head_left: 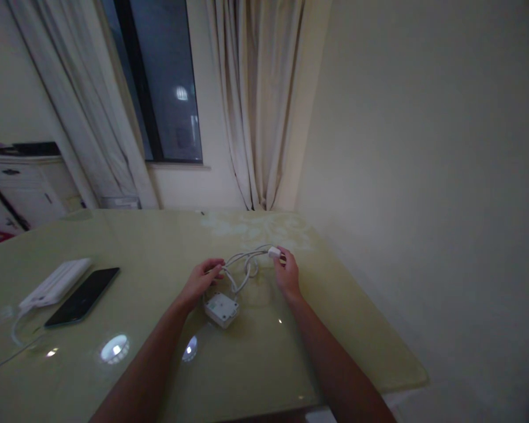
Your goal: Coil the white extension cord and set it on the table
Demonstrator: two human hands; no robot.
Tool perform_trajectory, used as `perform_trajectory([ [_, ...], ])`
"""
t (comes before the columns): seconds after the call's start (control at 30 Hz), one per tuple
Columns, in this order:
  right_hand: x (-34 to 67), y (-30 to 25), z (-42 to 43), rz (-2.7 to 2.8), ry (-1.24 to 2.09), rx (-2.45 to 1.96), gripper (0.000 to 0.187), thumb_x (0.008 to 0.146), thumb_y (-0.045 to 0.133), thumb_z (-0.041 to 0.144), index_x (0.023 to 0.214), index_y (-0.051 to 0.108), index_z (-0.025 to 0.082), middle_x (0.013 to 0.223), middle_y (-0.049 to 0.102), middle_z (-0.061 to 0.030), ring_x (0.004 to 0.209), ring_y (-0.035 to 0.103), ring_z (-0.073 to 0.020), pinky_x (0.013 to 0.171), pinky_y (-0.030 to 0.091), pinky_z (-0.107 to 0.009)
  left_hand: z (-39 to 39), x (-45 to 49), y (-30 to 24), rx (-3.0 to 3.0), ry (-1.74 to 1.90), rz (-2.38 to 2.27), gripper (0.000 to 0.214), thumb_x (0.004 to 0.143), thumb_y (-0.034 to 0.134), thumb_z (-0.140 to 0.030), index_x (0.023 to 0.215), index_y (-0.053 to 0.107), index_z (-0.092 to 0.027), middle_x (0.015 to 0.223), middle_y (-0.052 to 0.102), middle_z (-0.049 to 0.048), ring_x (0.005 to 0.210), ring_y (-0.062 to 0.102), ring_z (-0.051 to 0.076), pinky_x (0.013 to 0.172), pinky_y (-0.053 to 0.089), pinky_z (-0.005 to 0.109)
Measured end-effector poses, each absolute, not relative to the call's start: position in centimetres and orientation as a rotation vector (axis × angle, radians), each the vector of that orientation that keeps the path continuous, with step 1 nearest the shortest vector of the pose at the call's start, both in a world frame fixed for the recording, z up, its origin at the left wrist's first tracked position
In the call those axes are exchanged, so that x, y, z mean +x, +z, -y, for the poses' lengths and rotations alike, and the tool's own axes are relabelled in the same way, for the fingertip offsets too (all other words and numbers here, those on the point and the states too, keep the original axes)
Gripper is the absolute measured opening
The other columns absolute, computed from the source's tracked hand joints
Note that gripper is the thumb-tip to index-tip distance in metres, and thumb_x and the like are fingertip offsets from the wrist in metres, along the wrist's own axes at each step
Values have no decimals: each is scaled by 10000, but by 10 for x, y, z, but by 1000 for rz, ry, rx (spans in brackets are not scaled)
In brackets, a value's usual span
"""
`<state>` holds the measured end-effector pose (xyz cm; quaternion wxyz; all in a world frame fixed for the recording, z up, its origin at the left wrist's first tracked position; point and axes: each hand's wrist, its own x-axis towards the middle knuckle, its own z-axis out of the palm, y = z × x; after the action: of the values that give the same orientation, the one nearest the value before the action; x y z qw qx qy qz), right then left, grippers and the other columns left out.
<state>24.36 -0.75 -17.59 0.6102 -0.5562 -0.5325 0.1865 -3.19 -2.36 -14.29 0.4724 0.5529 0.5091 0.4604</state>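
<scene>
Above the glossy table (264, 352), my right hand (287, 275) pinches a small white plug (274, 252) at one end of a cable. My left hand (203, 278) is closed on the looped white cable (248, 269), with thumb and fingers meeting around its strands. Several loose coils hang between the two hands. Just below my left hand is a white box-shaped power strip (221, 309), its underside with small dark feet or screws facing up. The cable runs toward this block.
On the left lie a black phone (83, 296) and a white power bank (57, 283) with a white cord. A wall (423, 176) runs along the table's right side. Curtains (258, 106) and a window (167, 82) are behind, a white cabinet (22, 185) at far left.
</scene>
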Motion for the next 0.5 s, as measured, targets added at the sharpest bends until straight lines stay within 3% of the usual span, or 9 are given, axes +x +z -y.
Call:
perform_trajectory([
  [0.27,244,-174,9,1246,444,-1281,408,914,542,405,1250,632,191,1219,686,-119,1058,663,-228,879,549,-352,26,-29,-138,1295,1147,-1278,676,606,776,-665,1049,713,-157,1101,753,144,791,705,220,658,527,310],
  [0.5,244,-172,11,1250,449,-1276,389,902,549,369,1242,632,199,1207,695,-106,1047,668,-222,881,547,-348,26,-29,-137,1308,1146,-1270,659,629,758,-651,1056,715,-150,1081,750,141,806,706,219,668,523,309],
])
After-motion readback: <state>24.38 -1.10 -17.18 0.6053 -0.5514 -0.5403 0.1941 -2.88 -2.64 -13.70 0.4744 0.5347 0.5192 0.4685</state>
